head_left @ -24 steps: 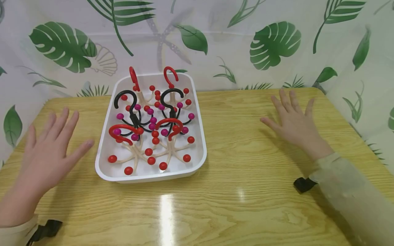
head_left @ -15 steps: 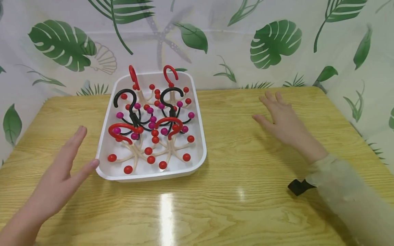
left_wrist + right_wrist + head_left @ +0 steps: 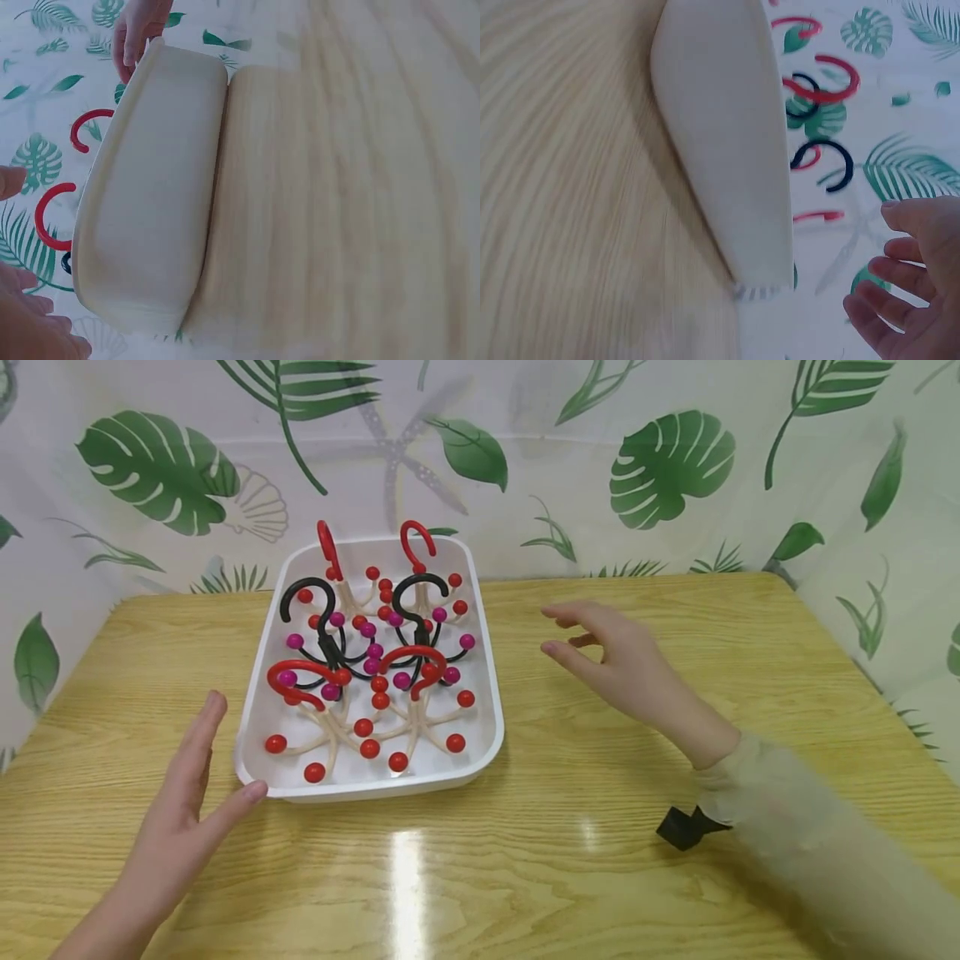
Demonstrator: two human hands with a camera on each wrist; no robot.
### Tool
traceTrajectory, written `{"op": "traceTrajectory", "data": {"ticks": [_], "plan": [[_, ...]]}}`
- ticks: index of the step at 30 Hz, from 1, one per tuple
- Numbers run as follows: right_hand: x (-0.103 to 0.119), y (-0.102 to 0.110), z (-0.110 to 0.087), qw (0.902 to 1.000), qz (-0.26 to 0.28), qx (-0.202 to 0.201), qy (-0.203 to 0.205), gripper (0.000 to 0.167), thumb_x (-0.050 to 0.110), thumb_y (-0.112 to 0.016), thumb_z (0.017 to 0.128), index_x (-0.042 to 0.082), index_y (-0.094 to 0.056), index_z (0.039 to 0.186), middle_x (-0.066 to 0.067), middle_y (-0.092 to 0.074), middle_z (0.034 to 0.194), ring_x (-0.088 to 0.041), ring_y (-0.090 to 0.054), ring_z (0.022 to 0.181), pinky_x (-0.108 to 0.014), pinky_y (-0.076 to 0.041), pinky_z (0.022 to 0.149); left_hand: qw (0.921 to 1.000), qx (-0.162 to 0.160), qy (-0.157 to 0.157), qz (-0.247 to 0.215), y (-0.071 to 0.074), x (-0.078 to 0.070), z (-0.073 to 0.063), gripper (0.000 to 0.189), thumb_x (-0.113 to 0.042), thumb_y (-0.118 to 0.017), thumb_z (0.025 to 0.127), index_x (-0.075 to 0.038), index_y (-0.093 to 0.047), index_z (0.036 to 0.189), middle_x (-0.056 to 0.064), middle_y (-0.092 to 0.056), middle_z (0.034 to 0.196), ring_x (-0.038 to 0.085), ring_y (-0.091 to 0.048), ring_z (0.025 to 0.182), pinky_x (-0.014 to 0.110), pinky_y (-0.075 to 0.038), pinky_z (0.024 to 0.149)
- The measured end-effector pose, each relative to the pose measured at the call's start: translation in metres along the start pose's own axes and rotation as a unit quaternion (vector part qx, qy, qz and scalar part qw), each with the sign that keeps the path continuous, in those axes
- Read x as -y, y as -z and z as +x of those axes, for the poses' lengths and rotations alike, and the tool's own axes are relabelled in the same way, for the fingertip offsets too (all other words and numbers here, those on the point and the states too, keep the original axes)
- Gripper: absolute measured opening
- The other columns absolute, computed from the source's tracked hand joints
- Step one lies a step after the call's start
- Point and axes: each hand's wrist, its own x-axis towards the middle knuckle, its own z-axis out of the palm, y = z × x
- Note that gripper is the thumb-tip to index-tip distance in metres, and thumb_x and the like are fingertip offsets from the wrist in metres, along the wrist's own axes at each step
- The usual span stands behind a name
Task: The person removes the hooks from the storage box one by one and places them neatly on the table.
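A white plastic tray point(image 3: 375, 791) holds several hanging hooks with ball-tipped arms. Red-topped hooks point(image 3: 300, 668) with beige arms and red balls stand in its front and back rows. Black hooks point(image 3: 327, 643) with magenta balls stand in the middle row. My left hand point(image 3: 168, 827) is beside the tray's front left corner, fingers straight, thumb tip overlapping the rim in the head view. Right of the tray, my right hand point(image 3: 622, 668) hovers over the table with fingers slightly bent, holding nothing. In the right wrist view, a gap separates its fingers point(image 3: 900, 277) from the tray wall point(image 3: 735, 150).
The tray sits left of centre on a wood-grain table point(image 3: 585, 877). Behind it hangs a white cloth point(image 3: 555, 460) printed with green leaves. A black strap piece point(image 3: 686, 827) hangs under the right sleeve point(image 3: 817, 852).
My right hand has moved left towards the tray, its fingers bending a little. My left hand has come in to the tray's front left corner and turned on its side. The tray stays put.
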Motion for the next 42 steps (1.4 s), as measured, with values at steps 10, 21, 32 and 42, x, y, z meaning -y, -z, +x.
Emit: {"op": "traceTrajectory", "data": {"ticks": [10, 21, 32, 42], "plan": [[0.042, -0.025, 0.018, 0.992, 0.097, 0.036, 0.072, 0.042, 0.015, -0.07, 0.088, 0.005, -0.06, 0.128, -0.005, -0.061, 0.123, -0.016, -0.06, 0.102, -0.027, -0.054, 0.08, 0.9968, 0.054, -0.004, 0.058, -0.001, 0.024, 0.005, 0.092, -0.02, -0.069, 0.089, -0.036, -0.004, 0.153, -0.002, 0.004, 0.16, 0.024, 0.007, 0.145, 0.069, -0.004, 0.105], [0.062, -0.046, 0.035, 0.99, 0.104, 0.051, 0.081, 0.038, 0.013, -0.073, 0.085, 0.003, -0.063, 0.121, -0.005, -0.066, 0.111, -0.016, -0.062, 0.096, -0.024, -0.053, 0.078, 0.9964, 0.033, -0.036, 0.07, -0.006, 0.033, 0.004, 0.092, -0.017, -0.071, 0.087, -0.032, -0.011, 0.154, 0.004, -0.009, 0.16, 0.029, 0.0, 0.145, 0.06, -0.005, 0.111], [0.066, -0.059, 0.041, 0.9925, 0.098, 0.05, 0.052, 0.017, 0.009, -0.072, 0.086, 0.003, -0.07, 0.102, -0.002, -0.067, 0.091, -0.012, -0.062, 0.083, -0.023, -0.054, 0.071, 0.9972, 0.01, -0.037, 0.064, -0.007, 0.04, 0.003, 0.092, -0.015, -0.075, 0.083, -0.034, -0.018, 0.153, -0.001, -0.016, 0.158, 0.021, -0.005, 0.145, 0.054, -0.008, 0.114], [0.073, -0.055, 0.041, 0.9894, 0.131, 0.018, 0.06, 0.015, 0.007, -0.072, 0.085, 0.0, -0.07, 0.099, -0.003, -0.068, 0.09, -0.012, -0.062, 0.081, -0.021, -0.055, 0.069, 0.9972, 0.014, -0.015, 0.072, -0.006, 0.037, 0.003, 0.091, -0.019, -0.074, 0.084, -0.036, -0.016, 0.153, -0.002, -0.014, 0.159, 0.025, -0.005, 0.145, 0.064, -0.012, 0.109]]}}
